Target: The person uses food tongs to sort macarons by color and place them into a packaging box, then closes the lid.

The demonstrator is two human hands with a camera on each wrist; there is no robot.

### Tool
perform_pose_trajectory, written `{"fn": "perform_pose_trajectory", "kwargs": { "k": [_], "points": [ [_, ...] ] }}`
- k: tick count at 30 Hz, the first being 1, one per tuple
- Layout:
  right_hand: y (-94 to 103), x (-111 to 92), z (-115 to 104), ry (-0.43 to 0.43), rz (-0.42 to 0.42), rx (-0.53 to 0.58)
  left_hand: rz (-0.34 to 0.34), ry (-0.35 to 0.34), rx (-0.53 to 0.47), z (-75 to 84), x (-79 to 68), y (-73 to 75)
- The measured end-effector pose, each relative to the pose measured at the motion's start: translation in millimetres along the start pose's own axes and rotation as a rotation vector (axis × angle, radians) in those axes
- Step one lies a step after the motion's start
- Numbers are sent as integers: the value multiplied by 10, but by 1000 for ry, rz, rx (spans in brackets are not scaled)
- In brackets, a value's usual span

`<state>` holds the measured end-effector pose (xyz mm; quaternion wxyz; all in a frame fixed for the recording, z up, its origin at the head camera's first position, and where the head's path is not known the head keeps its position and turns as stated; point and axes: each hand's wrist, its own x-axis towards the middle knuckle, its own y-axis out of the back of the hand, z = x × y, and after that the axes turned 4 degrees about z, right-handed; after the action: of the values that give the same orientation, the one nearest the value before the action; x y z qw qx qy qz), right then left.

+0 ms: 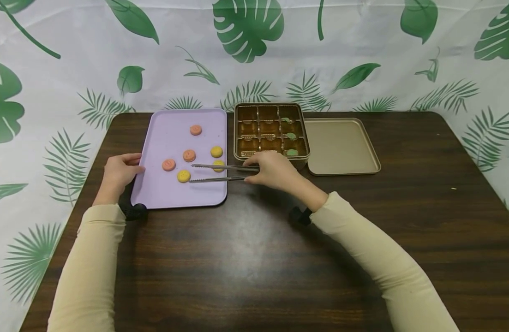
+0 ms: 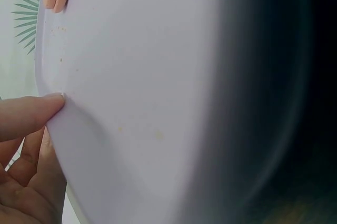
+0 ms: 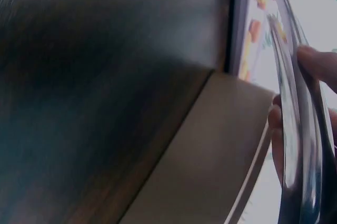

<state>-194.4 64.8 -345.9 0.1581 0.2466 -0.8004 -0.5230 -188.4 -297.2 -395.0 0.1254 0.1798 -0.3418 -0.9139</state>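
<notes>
My left hand [image 1: 117, 175] pinches the left edge of a lilac tray [image 1: 154, 193], thumb on the rim [image 2: 31, 113] and fingers curled below it. My right hand [image 1: 275, 170] holds metal tongs [image 1: 225, 179] that reach left over the tray, their arms spread apart. One tip is right beside a yellow macaron [image 1: 183, 175]; nothing sits between the tips. Two more yellow macarons, one [image 1: 216, 151] behind the other and partly covered by the tongs, lie at the tray's right. Three orange-pink macarons [image 1: 189, 155] lie at its middle and back.
Right of the tray stands a gold tin [image 1: 302, 161] with a divided brown insert [image 1: 268, 113]; green pieces [image 1: 291, 136] lie in its right column. A flat gold lid [image 1: 341, 147] lies beside it. Behind the dark wooden table [image 1: 246, 276] hangs a leaf-patterned cloth [image 1: 175, 55].
</notes>
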Motion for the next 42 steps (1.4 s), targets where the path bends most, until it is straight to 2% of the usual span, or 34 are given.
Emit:
{"fn": "perform_pose_trajectory", "kwargs": {
  "k": [8,17,26,33,42],
  "points": [
    [-116,33,-77,-18,-4,-11,2,13,-9,-5,4,-6],
    [-231,85,-112,-31,9,-10,8,-16,-4,-5,-7,-10],
    [-278,89,-119,-36,17,-18,-1,-10,-4,-24,9,-9],
    [-172,38,-81,-16,52,8,-2,-1,-2,-14,14,-9],
    [105,-64,125,-87,141,82,-9,17,-5,-11,11,-12]
  ]
}}
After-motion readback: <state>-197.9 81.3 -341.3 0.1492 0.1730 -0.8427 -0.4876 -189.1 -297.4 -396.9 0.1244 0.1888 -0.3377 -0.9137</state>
